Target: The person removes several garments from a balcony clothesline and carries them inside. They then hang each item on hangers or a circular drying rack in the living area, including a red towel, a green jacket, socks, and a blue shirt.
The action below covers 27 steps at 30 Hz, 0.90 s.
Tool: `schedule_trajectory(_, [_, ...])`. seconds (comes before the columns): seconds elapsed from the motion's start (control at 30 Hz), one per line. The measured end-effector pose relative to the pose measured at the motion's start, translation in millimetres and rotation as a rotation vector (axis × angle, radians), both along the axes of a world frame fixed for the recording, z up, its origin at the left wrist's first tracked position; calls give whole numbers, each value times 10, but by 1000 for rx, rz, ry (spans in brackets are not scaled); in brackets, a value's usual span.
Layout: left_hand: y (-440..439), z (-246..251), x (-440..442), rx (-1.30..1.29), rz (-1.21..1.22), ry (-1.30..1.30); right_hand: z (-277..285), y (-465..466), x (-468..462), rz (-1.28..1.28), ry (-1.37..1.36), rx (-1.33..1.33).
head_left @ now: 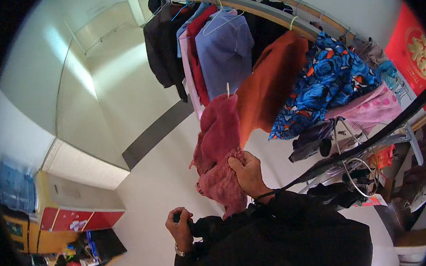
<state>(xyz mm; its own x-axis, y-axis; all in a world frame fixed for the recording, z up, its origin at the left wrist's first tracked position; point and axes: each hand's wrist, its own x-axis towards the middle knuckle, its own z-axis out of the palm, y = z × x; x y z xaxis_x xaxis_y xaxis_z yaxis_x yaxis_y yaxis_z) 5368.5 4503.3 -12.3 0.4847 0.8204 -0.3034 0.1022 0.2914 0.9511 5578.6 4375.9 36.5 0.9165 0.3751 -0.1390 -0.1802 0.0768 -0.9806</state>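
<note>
A fuzzy dusty-red garment (218, 133) hangs in front of the person, with a slim pale piece (228, 89) standing up from its top edge. My right hand (249, 172) grips the lower right side of this garment, the thumb pressing on the plush fabric. Lower and to the left, my left hand (180, 223) is curled around a small dark item (176, 217); what it is cannot be made out. A metal-banded watch (180, 250) circles the left wrist. Just behind the red garment hangs an orange garment (272, 81).
A clothes rail (244, 3) bears several garments, among them a blue-grey top (226, 48) and a blue patterned garment (327, 81). A black strap (379, 135) crosses the right side. A red-fronted cabinet (70, 220) stands lower left. Dark cloths (342, 194) lie at right.
</note>
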Motion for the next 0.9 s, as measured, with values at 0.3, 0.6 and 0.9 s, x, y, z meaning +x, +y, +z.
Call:
schedule_trajectory(0.3, [1514,-175,895,-31,-165,-54,-10,1003,976,-238,-129,-11])
schedule_trajectory(0.6, [3057,50,1564,32,-313,-22,151,1849,1630,-518,-167,46])
schedule_trajectory(0.9, [3549,261,2608,50,-538,-69,545,2151,2082,-673,-241,82])
